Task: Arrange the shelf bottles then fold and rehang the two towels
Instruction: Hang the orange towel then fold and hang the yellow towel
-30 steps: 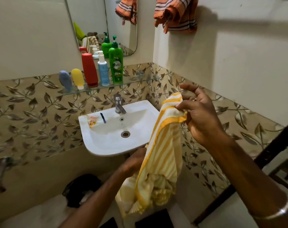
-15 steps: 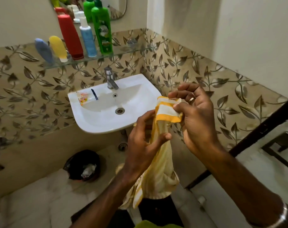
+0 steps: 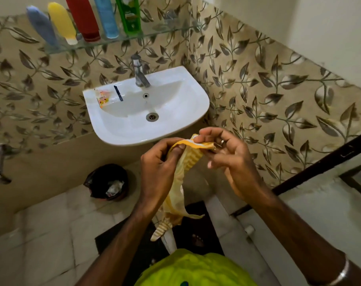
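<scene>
A yellow and white striped towel (image 3: 181, 182) hangs bunched between both hands, below the sink's front rim. My left hand (image 3: 158, 168) grips its top edge on the left. My right hand (image 3: 227, 159) pinches the same edge on the right with thumb and fingertips. The rest of the towel dangles toward the floor. On the glass shelf (image 3: 165, 32) above stand a blue-grey tube (image 3: 41, 25), a yellow tube (image 3: 62, 21), a red bottle (image 3: 83, 17), a light blue bottle (image 3: 106, 17) and a green bottle (image 3: 129, 15), side by side. The second towel is out of view.
A white sink (image 3: 175, 129) with a tap (image 3: 139, 73) juts from the leaf-patterned wall, with a sachet (image 3: 103, 98) on its rim. A black bin (image 3: 108, 182) stands on the tiled floor at the left. A dark door frame (image 3: 320, 168) runs along the right.
The view has tilted down, so the hanging orange towel left the frame. Both hands lowered the yellow towel, and my left hand came up from its lower part to the top edge.
</scene>
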### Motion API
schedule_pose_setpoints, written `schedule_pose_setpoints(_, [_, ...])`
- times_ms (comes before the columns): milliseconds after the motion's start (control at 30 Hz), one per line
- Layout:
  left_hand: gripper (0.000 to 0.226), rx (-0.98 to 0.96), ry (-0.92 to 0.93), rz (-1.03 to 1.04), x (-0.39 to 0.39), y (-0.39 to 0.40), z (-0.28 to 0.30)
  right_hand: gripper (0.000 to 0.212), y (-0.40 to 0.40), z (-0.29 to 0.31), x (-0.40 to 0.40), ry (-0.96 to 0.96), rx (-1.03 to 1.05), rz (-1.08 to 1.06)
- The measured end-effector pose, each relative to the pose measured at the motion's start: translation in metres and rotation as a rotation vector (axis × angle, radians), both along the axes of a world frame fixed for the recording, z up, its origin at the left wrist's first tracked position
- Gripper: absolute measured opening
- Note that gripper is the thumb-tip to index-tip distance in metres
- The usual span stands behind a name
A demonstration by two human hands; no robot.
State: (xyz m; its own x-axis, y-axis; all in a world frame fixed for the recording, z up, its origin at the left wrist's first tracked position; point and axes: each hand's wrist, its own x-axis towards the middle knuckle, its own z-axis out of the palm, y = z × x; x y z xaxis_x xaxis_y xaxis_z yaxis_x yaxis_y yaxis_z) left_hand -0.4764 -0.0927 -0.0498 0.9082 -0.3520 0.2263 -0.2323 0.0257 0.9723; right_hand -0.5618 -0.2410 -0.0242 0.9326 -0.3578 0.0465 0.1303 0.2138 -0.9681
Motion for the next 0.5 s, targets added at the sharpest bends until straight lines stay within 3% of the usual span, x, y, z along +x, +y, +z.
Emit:
schedule_pose_setpoints(167, [0.009, 0.046, 0.028, -0.026, 0.005, 0.009, 0.001, 0.019, -0.011, -0.014, 0.004, 0.036, -0.393, -0.073])
schedule_pose_setpoints(300, [0.007, 0.093, 0.071, -0.044, 0.002, 0.014, -0.005, 0.019, -0.021, -0.020, 0.016, 0.028, -0.525, -0.093])
schedule_pose_setpoints(500, [0.025, 0.153, 0.058, -0.094, -0.003, 0.005, -0.005, 0.012, -0.023, -0.028, 0.033, 0.007, -0.315, 0.152])
